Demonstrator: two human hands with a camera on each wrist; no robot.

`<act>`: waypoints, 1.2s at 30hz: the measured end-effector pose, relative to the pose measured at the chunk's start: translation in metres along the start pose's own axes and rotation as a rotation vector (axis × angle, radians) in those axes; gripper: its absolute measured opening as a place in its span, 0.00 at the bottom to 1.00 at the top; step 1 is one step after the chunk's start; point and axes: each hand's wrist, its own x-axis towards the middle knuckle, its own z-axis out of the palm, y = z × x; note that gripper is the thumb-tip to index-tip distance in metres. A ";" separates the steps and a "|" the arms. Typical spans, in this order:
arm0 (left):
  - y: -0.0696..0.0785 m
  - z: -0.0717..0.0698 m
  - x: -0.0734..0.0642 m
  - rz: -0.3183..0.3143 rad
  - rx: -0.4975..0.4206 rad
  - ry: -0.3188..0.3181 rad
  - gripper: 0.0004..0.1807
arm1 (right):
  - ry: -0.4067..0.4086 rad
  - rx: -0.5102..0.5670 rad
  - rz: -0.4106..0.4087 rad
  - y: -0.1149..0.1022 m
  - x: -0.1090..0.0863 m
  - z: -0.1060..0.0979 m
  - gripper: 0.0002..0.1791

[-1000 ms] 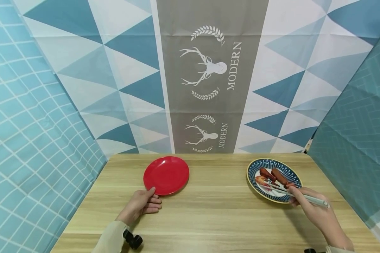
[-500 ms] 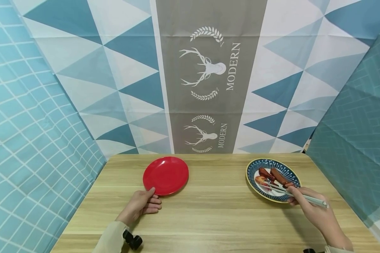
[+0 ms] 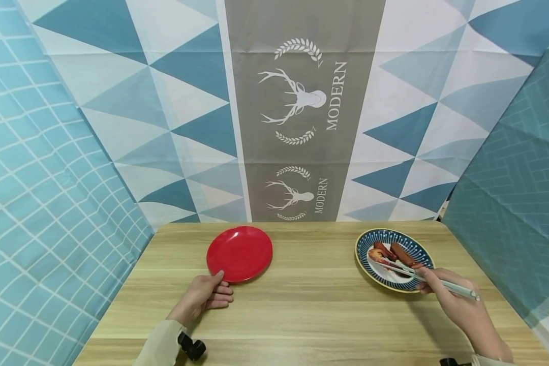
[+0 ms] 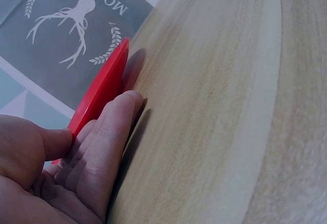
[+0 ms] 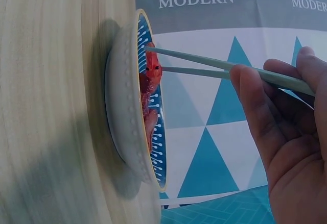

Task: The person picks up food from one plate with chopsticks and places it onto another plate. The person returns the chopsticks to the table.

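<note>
My left hand pinches the near-left rim of a red plate, thumb on top and fingers underneath. In the left wrist view that plate shows edge-on above the tabletop. With my right hand I grip a pair of pale green chopsticks, their tips slightly spread. The tips reach a red-orange shrimp-like piece in a deep blue-patterned plate with a yellow rim. Beside it lie a brown sausage and a dark reddish piece. In the right wrist view, the chopsticks meet a red piece with dark eye-like spots.
Both plates are on a light wooden table, well apart. A patterned cloth hangs behind the table's back edge, with blue tiled cloth at the left and teal cloth at the right.
The chopsticks have shifted slightly, and the shrimp-like piece at their tips has moved a little away from me against the dark reddish piece. My left hand and the red plate stay still.
</note>
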 end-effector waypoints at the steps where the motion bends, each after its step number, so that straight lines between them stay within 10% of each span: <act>1: 0.000 0.000 0.000 -0.002 -0.002 0.002 0.26 | -0.001 0.001 0.000 0.000 0.000 0.000 0.11; 36: 0.001 0.000 0.002 -0.020 -0.021 0.003 0.21 | -0.029 0.066 -0.028 -0.011 0.005 -0.012 0.11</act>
